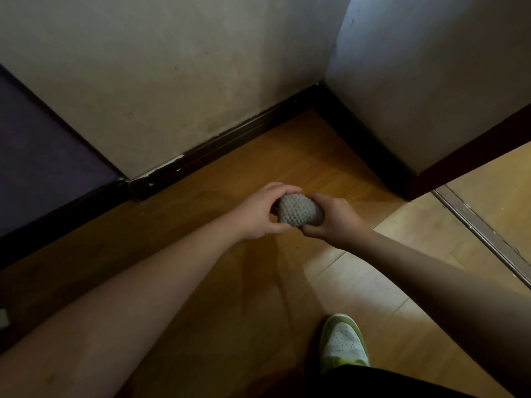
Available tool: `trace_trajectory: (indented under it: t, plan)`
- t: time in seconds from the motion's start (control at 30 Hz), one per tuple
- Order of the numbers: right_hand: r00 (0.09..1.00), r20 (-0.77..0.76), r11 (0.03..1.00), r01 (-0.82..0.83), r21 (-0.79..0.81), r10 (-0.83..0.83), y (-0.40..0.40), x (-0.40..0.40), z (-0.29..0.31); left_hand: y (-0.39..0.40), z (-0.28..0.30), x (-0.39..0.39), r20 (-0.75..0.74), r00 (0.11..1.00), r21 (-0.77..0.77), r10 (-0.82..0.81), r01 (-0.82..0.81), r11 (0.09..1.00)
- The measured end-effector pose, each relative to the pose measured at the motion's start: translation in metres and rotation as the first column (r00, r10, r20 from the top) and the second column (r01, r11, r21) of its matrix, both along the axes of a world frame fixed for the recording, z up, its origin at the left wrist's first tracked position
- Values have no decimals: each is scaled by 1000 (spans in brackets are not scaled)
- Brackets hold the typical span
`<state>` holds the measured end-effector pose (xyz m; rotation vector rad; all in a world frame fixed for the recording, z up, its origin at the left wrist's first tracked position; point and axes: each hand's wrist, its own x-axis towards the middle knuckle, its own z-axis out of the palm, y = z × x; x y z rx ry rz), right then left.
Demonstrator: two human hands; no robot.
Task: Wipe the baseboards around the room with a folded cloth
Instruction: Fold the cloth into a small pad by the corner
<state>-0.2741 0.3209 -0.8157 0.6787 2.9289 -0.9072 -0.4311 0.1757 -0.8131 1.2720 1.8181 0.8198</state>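
Both hands meet over the wood floor [201, 219], holding a grey waffle-textured cloth [297, 209] bunched into a compact wad between them, well above the boards. The left hand [258, 211] curls round the cloth's left end, fingers over the top and thumb under; the right hand [336, 218] grips the right end, fingers wrapped beneath and behind it. The wad's long axis runs left to right, from one palm to the other. It looks more squeezed than neatly folded, so the step in hand is probably shaping the cloth before wiping. The dark baseboard [230, 140] lies beyond the fingers, on the far side: one run slants along the foot of the pale wall [172, 67] from near left to a corner at far centre, and a second run [365, 142] comes back from that corner toward the near right. The left hand sits slightly nearer the long left run, the right hand nearer the short one. Either way, the cloth must go forward and down to reach the board. A shoe [343, 341] stands near right.
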Motion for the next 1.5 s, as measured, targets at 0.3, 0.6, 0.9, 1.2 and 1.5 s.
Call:
trace_trajectory:
  t: [0.3, 0.6, 0.9, 1.2, 1.5]
  plan:
    - [993, 53, 993, -100, -65, 103, 0, 14, 20, 7, 7, -7, -225, 954, -75, -199, 187, 979]
    - [985, 48, 973, -153, -175, 164, 2, 20, 35, 6, 23, -13, 41, 960, -189, -278, 280, 941]
    - [999, 0, 917, -50, -395, 54, 4, -6, 25, -11, 14, -29, -8, 1000, -23, -2, 2, 1000]
    - [988, -59, 919, -156, -361, 145, -11, -69, -5, -54, -8, -54, 56, 976, -71, 212, -208, 975]
    - [933, -28, 867, -345, -360, 360, -68, -147, -73, -139, -46, -93, -74, 725, -128, 685, -688, 714]
